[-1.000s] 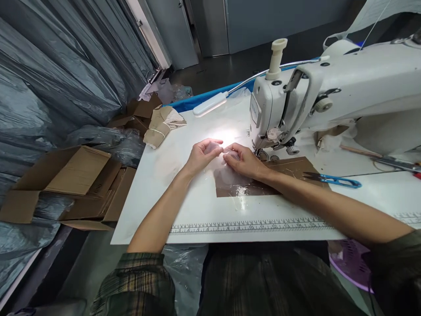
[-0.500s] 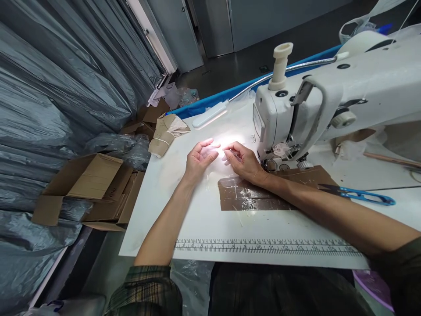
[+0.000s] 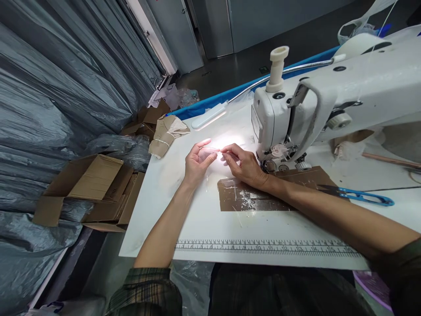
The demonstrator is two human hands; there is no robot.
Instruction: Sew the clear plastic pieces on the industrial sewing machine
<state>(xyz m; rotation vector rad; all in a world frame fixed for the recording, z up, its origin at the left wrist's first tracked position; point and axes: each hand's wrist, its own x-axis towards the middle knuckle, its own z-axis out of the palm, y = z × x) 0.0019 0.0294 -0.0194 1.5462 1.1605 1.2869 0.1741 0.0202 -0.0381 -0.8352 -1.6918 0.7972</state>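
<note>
- Table: smooth white laminate, semi-gloss, glared under the lamp.
- Brown patch: glossy tape, scratched.
- Machine: glossy white enamel; gooseneck was ribbed metal.
- Snips: blue plastic grip, dark metal blades.
- Boxes: matt brown cardboard.
- Sheeting: grey plastic film, wrinkled, dull sheen.
- Bundle: matt beige cloth.

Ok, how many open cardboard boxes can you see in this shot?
2, maybe more. One large brown open cardboard box lies on the floor left of the white table; a smaller brown cardboard box sits past the table's far-left corner. Flattened pieces and grey plastic may hide others.
</note>
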